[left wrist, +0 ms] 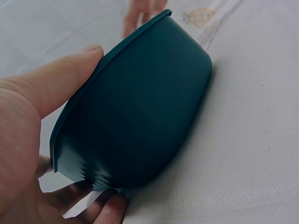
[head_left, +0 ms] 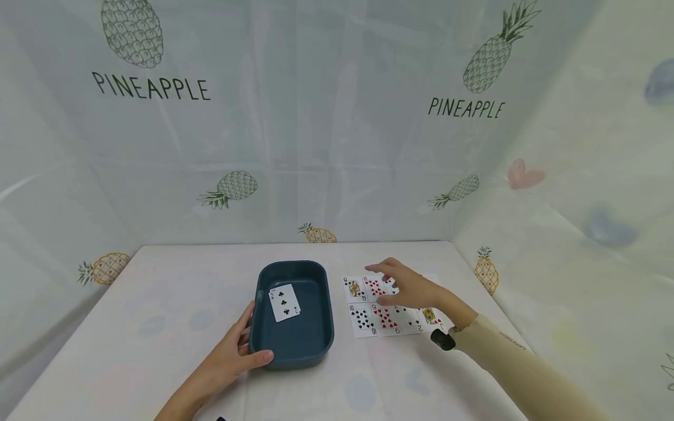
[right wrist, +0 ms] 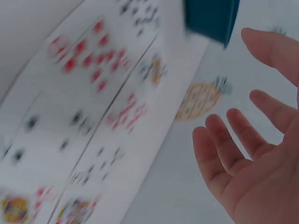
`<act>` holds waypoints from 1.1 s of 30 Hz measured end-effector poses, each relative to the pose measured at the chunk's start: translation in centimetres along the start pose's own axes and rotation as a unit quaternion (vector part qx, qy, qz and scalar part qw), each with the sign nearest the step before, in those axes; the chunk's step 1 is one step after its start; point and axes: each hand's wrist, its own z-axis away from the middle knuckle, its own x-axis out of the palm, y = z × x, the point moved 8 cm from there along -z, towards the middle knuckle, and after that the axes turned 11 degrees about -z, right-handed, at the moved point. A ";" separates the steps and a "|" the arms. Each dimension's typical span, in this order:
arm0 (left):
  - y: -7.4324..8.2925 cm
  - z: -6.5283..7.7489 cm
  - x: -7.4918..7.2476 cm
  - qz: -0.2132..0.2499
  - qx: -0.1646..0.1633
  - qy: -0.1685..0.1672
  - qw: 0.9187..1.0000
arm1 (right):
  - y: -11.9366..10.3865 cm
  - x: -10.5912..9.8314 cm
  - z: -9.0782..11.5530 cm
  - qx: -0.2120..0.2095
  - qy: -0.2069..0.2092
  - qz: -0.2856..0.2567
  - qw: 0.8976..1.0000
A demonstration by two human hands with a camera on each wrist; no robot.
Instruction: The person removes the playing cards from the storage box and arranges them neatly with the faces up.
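Note:
A dark teal plastic tub [head_left: 292,345] sits on the table, left of the middle. My left hand [head_left: 231,351] grips its near left corner. In the left wrist view the thumb [left wrist: 77,67] lies on the rim and the other fingers [left wrist: 112,207] curl under the outer wall. A clubs playing card [head_left: 285,303] lies face up inside the tub. To the right, several playing cards [head_left: 363,320] lie face up in two rows. Over these cards hovers my right hand [head_left: 408,285], fingers spread and nothing held. It partly hides the back row in the head view.
The table is covered with a white cloth [head_left: 174,304]. A pineapple-printed sheet [head_left: 316,146] hangs behind the table's back edge, with more patterned sheeting [head_left: 579,204] on the right side. A dark wrist device [head_left: 443,340] sits at the right sleeve [head_left: 505,351].

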 end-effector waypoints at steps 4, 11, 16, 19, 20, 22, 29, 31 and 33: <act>0.1 0.1 0.0 0.001 0.001 0.000 1.000 | -3.0 1.7 -3.3 -0.016 -0.013 -0.029 0.999; 0.3 0.1 0.0 -0.009 -0.001 0.007 1.000 | -7.1 4.7 -8.0 -0.039 -0.038 -0.033 0.998; 0.3 0.0 0.0 -0.010 0.000 0.007 1.000 | -7.9 7.4 -10.7 -0.028 -0.074 -0.003 0.997; 0.4 0.1 0.0 -0.008 0.008 0.003 1.000 | -8.4 9.0 -12.0 -0.027 -0.097 0.011 0.995; 0.4 0.1 0.0 -0.007 0.010 0.001 1.000 | -8.5 9.5 -12.3 -0.028 -0.104 0.017 0.994; 0.3 0.1 0.0 -0.003 0.012 -0.001 1.000 | -8.9 10.4 -12.9 -0.030 -0.115 0.029 0.993; 0.0 -0.1 -0.1 0.009 0.004 -0.001 1.000 | -9.1 13.0 -14.5 -0.022 -0.153 0.081 0.985; 0.0 -0.1 -0.1 0.006 0.003 0.000 1.000 | -8.8 13.6 -14.8 -0.016 -0.160 0.086 0.983; 0.1 -0.1 -0.1 0.007 0.001 -0.001 1.000 | -8.6 14.1 -15.1 -0.011 -0.163 0.092 0.982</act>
